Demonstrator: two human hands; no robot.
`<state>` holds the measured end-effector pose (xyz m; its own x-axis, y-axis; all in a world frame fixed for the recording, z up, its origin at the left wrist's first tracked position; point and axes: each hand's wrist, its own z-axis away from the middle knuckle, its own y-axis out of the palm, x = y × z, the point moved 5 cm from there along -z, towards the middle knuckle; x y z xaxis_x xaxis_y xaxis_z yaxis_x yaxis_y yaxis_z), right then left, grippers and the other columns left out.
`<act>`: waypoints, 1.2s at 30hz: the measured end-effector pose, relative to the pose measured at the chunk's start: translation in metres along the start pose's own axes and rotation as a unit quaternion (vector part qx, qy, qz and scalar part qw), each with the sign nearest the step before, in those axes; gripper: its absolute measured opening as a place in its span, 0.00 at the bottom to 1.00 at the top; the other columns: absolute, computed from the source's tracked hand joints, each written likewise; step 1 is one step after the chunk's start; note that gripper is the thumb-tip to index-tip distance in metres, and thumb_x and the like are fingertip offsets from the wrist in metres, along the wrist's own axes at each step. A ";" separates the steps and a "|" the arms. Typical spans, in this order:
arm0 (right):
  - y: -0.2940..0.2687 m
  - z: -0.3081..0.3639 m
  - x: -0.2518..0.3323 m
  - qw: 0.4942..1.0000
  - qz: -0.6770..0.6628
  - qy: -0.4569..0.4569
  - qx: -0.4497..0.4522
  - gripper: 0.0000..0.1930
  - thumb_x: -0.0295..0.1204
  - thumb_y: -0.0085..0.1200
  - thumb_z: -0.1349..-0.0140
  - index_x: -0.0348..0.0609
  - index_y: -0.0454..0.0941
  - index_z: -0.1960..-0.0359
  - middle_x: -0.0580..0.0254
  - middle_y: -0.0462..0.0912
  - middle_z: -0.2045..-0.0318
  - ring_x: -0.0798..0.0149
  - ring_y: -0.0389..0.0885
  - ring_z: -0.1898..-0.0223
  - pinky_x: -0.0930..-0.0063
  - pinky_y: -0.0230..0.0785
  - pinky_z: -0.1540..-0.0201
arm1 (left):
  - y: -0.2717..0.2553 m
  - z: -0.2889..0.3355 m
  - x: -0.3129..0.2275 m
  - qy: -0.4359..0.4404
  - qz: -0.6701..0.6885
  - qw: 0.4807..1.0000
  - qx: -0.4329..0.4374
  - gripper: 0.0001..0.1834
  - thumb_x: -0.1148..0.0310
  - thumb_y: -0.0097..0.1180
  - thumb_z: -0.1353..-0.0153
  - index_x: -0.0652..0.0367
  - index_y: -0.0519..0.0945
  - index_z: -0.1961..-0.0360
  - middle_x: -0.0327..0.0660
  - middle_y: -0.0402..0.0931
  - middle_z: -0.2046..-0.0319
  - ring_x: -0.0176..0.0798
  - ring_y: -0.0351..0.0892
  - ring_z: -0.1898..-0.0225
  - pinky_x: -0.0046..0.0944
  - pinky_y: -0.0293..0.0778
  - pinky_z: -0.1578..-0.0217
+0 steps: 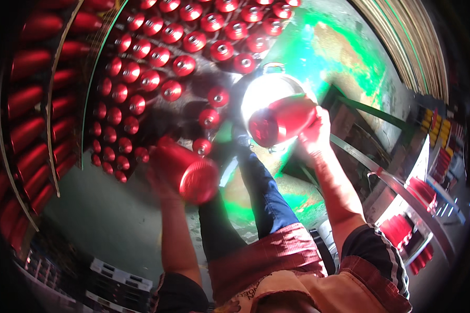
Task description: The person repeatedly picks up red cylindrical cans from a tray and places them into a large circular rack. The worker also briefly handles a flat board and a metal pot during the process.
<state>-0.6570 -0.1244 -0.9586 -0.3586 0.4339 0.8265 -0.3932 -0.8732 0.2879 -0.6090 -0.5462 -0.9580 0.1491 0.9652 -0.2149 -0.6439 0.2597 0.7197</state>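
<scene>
My left hand (161,180) is closed round a red metal cylinder (185,169), whose round base tilts toward me; both are smeared by motion. In my right hand (316,133) is a second red metal cylinder (282,121), gripped near its narrower end. It lies aslant over a round, brightly lit pot (256,94) with loop handles, and its base points left and down. Glare hides what the pot contains. Ahead and to the left, many similar red cylinders (171,90) stand upright in rows on the floor, each with a small metal neck on top.
More red cylinders (26,101) lie stacked in racks along the left. A metal frame (386,180) stands close on the right, with red pieces (397,229) beside it. Green stains (350,47) mark the floor beyond the pot. Crates (120,281) sit at the lower left.
</scene>
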 end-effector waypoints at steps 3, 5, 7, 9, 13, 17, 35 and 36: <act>-0.009 0.034 -0.010 0.964 0.234 0.002 0.129 0.25 0.35 0.57 0.38 0.41 0.71 0.40 0.49 0.76 0.44 0.54 0.74 0.43 0.59 0.69 0.40 | 0.049 0.017 0.093 -0.413 0.291 0.845 0.177 0.32 0.48 0.54 0.33 0.53 0.67 0.34 0.54 0.63 0.37 0.63 0.62 0.35 0.59 0.68 0.37; -0.008 0.058 -0.016 0.939 -0.296 0.164 0.057 0.22 0.31 0.59 0.38 0.40 0.72 0.43 0.52 0.79 0.47 0.56 0.77 0.47 0.63 0.70 0.42 | 0.062 0.019 0.133 -0.387 0.153 0.883 0.217 0.27 0.52 0.52 0.32 0.54 0.69 0.37 0.53 0.64 0.40 0.65 0.65 0.40 0.56 0.72 0.41; -0.008 0.074 0.007 0.994 0.096 0.019 0.055 0.21 0.31 0.57 0.37 0.40 0.72 0.43 0.52 0.79 0.47 0.55 0.77 0.47 0.62 0.70 0.41 | 0.072 0.023 0.167 -0.404 0.152 0.871 0.236 0.24 0.55 0.51 0.31 0.55 0.71 0.38 0.53 0.64 0.42 0.65 0.67 0.43 0.54 0.75 0.43; -0.014 0.088 0.022 0.977 0.210 -0.020 0.012 0.20 0.31 0.55 0.36 0.38 0.72 0.43 0.52 0.78 0.47 0.55 0.77 0.46 0.60 0.70 0.41 | 0.070 0.025 0.198 -0.435 0.194 0.847 0.236 0.24 0.56 0.51 0.31 0.55 0.70 0.38 0.53 0.64 0.41 0.64 0.67 0.44 0.53 0.75 0.45; -0.037 0.111 0.056 0.970 0.125 -0.171 0.122 0.19 0.29 0.57 0.39 0.36 0.75 0.47 0.50 0.80 0.52 0.57 0.80 0.51 0.64 0.73 0.48 | 0.056 0.023 0.238 -0.462 0.139 0.842 0.241 0.25 0.57 0.52 0.32 0.56 0.70 0.37 0.52 0.65 0.40 0.60 0.68 0.43 0.52 0.75 0.46; -0.042 0.143 0.091 0.844 -0.502 -0.108 0.157 0.22 0.36 0.52 0.34 0.33 0.73 0.44 0.42 0.79 0.49 0.47 0.80 0.50 0.54 0.75 0.48 | 0.081 0.021 0.232 -0.391 -0.023 0.875 0.283 0.26 0.58 0.53 0.33 0.57 0.69 0.37 0.50 0.67 0.39 0.56 0.69 0.43 0.52 0.75 0.47; -0.340 0.626 0.123 0.873 -0.421 -0.215 -0.122 0.20 0.39 0.53 0.39 0.39 0.76 0.50 0.56 0.80 0.52 0.60 0.80 0.51 0.62 0.73 0.44 | 0.063 0.405 0.153 -0.041 -0.499 0.850 0.166 0.30 0.44 0.41 0.32 0.51 0.70 0.37 0.43 0.73 0.43 0.48 0.72 0.42 0.51 0.72 0.44; -0.379 0.653 0.129 0.880 -0.369 -0.252 -0.161 0.20 0.38 0.53 0.39 0.40 0.77 0.50 0.56 0.79 0.50 0.60 0.79 0.50 0.62 0.72 0.43 | 0.062 0.422 0.162 -0.042 -0.505 0.846 0.166 0.30 0.44 0.41 0.32 0.51 0.70 0.37 0.43 0.73 0.43 0.48 0.72 0.42 0.51 0.72 0.44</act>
<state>-0.0011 0.1173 -0.6453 0.4844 0.6326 0.6043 -0.6099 -0.2510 0.7517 -0.3082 -0.3603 -0.6694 0.5601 0.2410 -0.7926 0.0874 0.9342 0.3458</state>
